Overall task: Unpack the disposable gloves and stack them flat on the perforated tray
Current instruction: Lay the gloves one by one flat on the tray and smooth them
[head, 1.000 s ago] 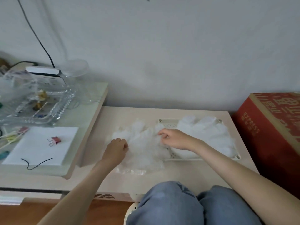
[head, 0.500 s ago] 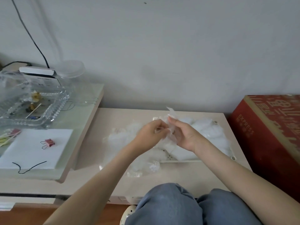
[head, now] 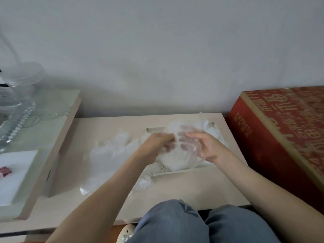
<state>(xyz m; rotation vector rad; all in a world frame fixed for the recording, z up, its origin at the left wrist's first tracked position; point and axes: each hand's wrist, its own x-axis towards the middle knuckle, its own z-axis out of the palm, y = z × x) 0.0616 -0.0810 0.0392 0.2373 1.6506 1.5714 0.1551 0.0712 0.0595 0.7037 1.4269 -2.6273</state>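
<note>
The pale table [head: 175, 193] runs along the wall, with a red printed carton [head: 280, 137] standing at its right end. The perforated tray [head: 164, 170] lies on the table's right half, with a stack of clear gloves [head: 213, 132] spread on it. A loose heap of gloves [head: 112, 151] lies on the table just left of the tray. Over the tray the left hand [head: 154, 146] and right hand [head: 206, 148] are close together, both gripping one filmy glove [head: 177, 158] that hangs between them — the right fingers show through the film. A crumpled clear wrapper [head: 144, 183] lies near the tray's front-left corner.
</note>
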